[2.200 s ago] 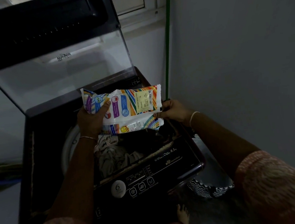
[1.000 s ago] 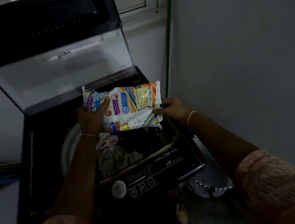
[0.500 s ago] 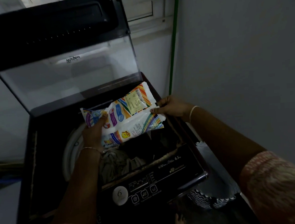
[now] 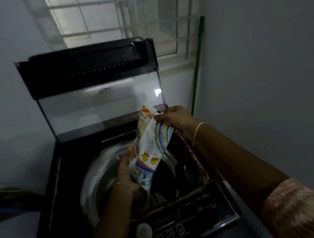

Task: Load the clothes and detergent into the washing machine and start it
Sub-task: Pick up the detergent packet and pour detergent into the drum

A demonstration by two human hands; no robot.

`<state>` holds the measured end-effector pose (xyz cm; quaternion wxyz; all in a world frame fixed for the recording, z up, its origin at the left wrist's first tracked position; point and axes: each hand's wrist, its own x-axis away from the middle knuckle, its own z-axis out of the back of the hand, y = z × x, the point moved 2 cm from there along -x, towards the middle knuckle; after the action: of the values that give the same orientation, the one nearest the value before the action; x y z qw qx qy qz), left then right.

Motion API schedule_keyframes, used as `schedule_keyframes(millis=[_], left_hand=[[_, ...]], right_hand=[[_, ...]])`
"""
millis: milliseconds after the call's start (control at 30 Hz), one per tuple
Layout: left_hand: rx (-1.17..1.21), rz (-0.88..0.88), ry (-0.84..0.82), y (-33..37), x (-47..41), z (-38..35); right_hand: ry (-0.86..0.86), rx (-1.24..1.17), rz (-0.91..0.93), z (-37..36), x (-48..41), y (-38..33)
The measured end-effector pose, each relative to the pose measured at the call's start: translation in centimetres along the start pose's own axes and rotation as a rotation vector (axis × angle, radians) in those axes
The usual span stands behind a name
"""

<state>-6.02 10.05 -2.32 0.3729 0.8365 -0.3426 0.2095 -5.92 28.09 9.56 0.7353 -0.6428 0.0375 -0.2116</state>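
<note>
My right hand (image 4: 177, 120) pinches the upper end of the detergent packet (image 4: 152, 147) between thumb and fingertips. My left hand (image 4: 127, 175) is curled round its lower end, down inside the mouth of the drum (image 4: 100, 172). A moment ago I held the packet level across the opening, one hand at each end. Now I have lifted the right end and dropped the left, so it slants steeply from far right down to near left.

I take that as the start of the pour, with the low end aimed into the drum. I cannot see any powder falling, nor whether that end is open. The packet hangs between my two grips, over the drum, touching neither the rim nor the clothes (image 4: 158, 197), which lie dark and hard to make out below my left hand.

Further out, the lid (image 4: 98, 102) stands raised at the far side, and the control panel (image 4: 179, 228) sits nearest me, not yet touched. Beyond the lid a barred window (image 4: 118, 18) has come into view.
</note>
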Motion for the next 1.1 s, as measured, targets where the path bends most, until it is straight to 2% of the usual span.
schedule_keyframes(millis=[100,200,267,333,433,633,700,800,900,1033,1100], left_hand=[[-0.021,0.017,-0.025,1.0,1.2,0.2],[-0.142,0.037,0.046,3.0,2.1,1.1],[-0.221,-0.019,0.099,4.8,3.3,1.5],[-0.26,-0.093,0.071,6.4,5.0,1.5],[-0.402,-0.272,0.024,8.7,8.7,1.3],[-0.826,-0.717,0.11,12.1,15.1,2.6],[-0.826,-0.823,0.278,11.5,17.7,3.5],[-0.809,-0.985,0.619,10.4,21.9,5.2],[-0.893,-1.063,0.93,9.1,26.6,7.1],[-0.957,-1.072,1.249,6.1,32.7,10.1],[-1.011,-0.962,1.384,4.8,34.9,12.4]], right_hand=[[-0.022,-0.052,0.021,-2.9,0.8,-2.9],[-0.045,-0.044,0.06,-6.1,2.2,-5.3],[-0.053,-0.049,0.08,-8.1,3.1,-6.5],[-0.065,-0.059,0.107,-9.8,3.7,-7.4],[-0.121,-0.057,0.133,-12.0,4.9,-8.8],[-0.327,-0.198,0.089,-17.7,8.2,-10.5],[-0.439,-0.223,0.071,-19.9,10.0,-10.9],[-0.575,-0.198,0.06,-23.0,13.2,-11.5],[-0.718,-0.201,0.048,-25.9,17.0,-11.5],[-0.896,-0.211,-0.004,-29.4,22.7,-9.8],[-0.945,-0.197,-0.038,-31.4,25.3,-8.2]])
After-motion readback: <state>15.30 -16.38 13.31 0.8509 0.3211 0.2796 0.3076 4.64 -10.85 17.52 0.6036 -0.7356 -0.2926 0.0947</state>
